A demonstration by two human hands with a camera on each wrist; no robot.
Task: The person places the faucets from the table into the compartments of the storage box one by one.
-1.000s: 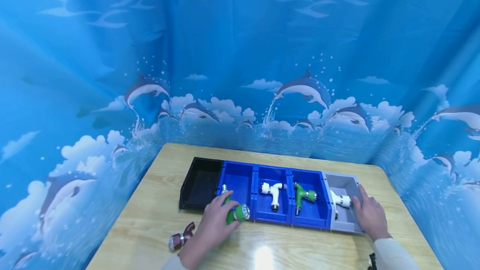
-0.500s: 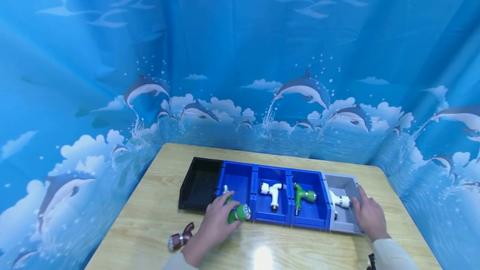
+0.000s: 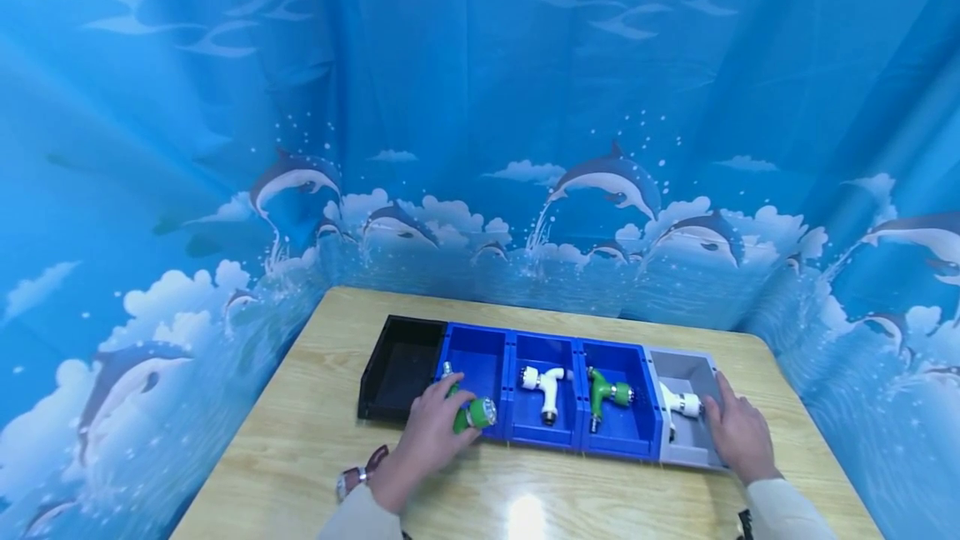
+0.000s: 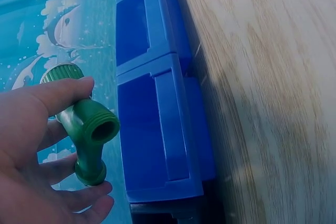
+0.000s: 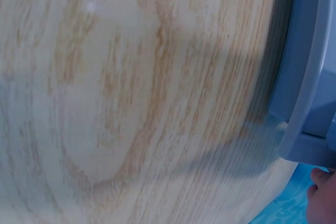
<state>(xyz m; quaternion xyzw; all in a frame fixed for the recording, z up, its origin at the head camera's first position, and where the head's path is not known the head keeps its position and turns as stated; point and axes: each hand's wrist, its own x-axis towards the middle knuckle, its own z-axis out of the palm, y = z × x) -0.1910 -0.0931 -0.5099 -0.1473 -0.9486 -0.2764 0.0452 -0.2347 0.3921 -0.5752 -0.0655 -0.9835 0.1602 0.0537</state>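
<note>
My left hand (image 3: 431,433) holds a green plastic tap (image 3: 474,416) over the front of the left blue bin (image 3: 477,355). In the left wrist view, thumb and fingers curl round the tap's body, its threaded open end facing the camera. My right hand (image 3: 742,433) grips the right wall of the grey bin (image 3: 701,446), thumb inside. Just left of that thumb lies a white tap (image 3: 684,402) in this bin. In the right wrist view only a bit of the hand (image 5: 323,198) shows, below the bin's corner.
A black bin (image 3: 405,365) stands at the row's left end. The middle blue bin holds a white tap (image 3: 550,390), the right blue one a green tap (image 3: 602,394). A dark brown tap (image 3: 352,480) lies on the wooden table (image 3: 285,432), partly behind my left forearm.
My left hand has shifted slightly with the green tap, and its sleeve has come further into view, covering more of the brown tap. The right hand stays at the grey bin.
</note>
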